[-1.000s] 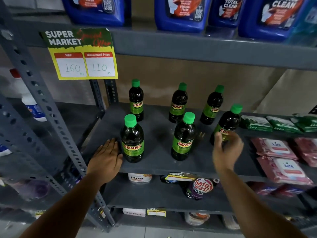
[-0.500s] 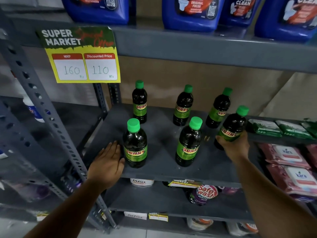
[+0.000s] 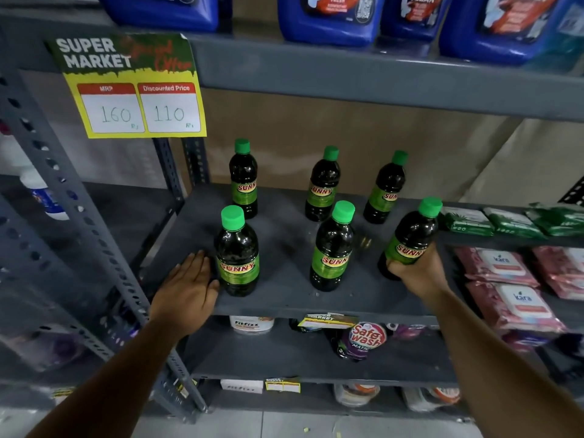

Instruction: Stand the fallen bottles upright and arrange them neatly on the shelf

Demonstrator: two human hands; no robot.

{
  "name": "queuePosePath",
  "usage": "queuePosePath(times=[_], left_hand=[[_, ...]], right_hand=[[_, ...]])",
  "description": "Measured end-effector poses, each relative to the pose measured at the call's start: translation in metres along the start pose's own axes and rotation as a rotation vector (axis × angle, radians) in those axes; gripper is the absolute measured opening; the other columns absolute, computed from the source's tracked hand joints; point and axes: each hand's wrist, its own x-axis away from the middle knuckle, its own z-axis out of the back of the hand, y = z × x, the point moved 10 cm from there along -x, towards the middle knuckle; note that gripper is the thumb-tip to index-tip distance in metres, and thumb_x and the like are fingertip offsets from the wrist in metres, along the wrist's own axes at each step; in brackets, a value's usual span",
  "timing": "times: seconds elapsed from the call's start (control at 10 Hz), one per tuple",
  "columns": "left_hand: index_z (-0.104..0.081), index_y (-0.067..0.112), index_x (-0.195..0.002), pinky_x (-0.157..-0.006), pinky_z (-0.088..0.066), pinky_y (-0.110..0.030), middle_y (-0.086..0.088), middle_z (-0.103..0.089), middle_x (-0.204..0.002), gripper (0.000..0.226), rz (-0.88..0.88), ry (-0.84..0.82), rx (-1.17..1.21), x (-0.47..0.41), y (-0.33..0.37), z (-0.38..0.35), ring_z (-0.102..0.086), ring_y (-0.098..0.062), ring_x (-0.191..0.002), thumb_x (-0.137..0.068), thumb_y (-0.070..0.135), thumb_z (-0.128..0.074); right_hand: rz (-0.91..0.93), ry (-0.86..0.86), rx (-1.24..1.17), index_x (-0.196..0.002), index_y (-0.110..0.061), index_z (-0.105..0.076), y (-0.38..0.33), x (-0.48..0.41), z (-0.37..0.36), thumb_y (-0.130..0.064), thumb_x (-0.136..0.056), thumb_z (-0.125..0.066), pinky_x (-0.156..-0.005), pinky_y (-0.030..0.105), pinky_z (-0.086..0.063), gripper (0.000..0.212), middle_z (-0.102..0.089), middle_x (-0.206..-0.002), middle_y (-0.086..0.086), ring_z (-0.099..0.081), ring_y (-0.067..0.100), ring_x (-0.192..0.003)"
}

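1. The right hand (image 3: 417,273) has closed around the lower body of the front-right Sunny bottle (image 3: 410,238); a second ago it only hovered open in front of the label. The fingers wrap the base from the near side, the thumb tucked at the left of it, and the bottle leans a little to the right above them.
2. The left hand (image 3: 186,286) has not moved: it lies flat and open, palm down on the grey shelf (image 3: 284,298), gripping nothing, its fingertips just beside the base of the front-left bottle (image 3: 237,251).
3. My reading is that the standing-up part is finished, since no bottle lies on its side, and this grip is for nudging the last one into line.
4. Beyond the right fingers, up and to the left, stands the front-middle bottle (image 3: 331,248), apart from them. Further back, three more form a rear row: back-left (image 3: 243,181), back-middle (image 3: 322,184) and back-right (image 3: 384,188), all upright with green caps on.
5. The shelf holds six bottles in two loose rows of three; spacing is uneven, with a wide gap between the left pair and the rest.
6. To the right of the gripping fingers lie green packets (image 3: 467,221) and pink Kara wipe packs (image 3: 502,267). The shelf above carries blue cleaner jugs (image 3: 331,17), with a price card (image 3: 132,86) hung on its edge.
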Motion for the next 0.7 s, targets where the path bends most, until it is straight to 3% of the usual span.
queuePosePath(times=[0.2,0.5,0.6,0.7], left_hand=[[-0.035,0.002,-0.141,-0.110,-0.024,-0.047,-0.020,-0.034,-0.149,0.073,-0.004,-0.029,0.014,-0.002,-0.001,-0.002,-0.029,-0.033,-0.138,-0.089,0.048,-0.014],[-0.029,0.002,-0.144,-0.112,-0.020,-0.047,-0.018,-0.028,-0.153,0.074,0.006,-0.070,0.019,0.000,0.000,-0.003,-0.023,-0.031,-0.140,-0.088,0.049,-0.013],[-0.026,0.005,-0.146,-0.113,-0.017,-0.046,-0.015,-0.023,-0.155,0.070,0.011,-0.084,0.040,-0.004,-0.004,-0.006,-0.018,-0.028,-0.142,-0.091,0.047,-0.016],[-0.024,0.007,-0.147,-0.114,-0.012,-0.043,-0.013,-0.020,-0.156,0.058,0.038,-0.081,0.209,-0.007,-0.005,-0.006,-0.014,-0.026,-0.143,-0.099,0.039,-0.029]], right_hand=[[0.075,-0.096,-0.042,-0.076,-0.007,-0.063,-0.008,0.025,0.001,0.009,-0.062,-0.073,-0.063,0.035,-0.052,0.024,-0.070,-0.072,0.011,-0.062,0.011,-0.060],[0.108,-0.121,-0.035,-0.078,-0.006,-0.061,-0.017,0.049,0.008,0.008,-0.062,-0.071,-0.062,0.036,-0.053,0.023,-0.069,-0.073,0.012,-0.064,0.013,-0.062],[0.052,-0.113,0.006,-0.081,-0.016,-0.063,-0.005,0.044,0.008,-0.003,-0.059,-0.076,-0.070,0.044,-0.057,0.028,-0.071,-0.076,0.003,-0.068,0.014,-0.068],[-0.023,-0.037,-0.048,-0.119,-0.019,-0.055,0.021,0.042,0.017,-0.032,-0.051,-0.090,-0.088,0.050,-0.056,0.078,-0.072,-0.106,0.000,-0.069,0.014,-0.096]])
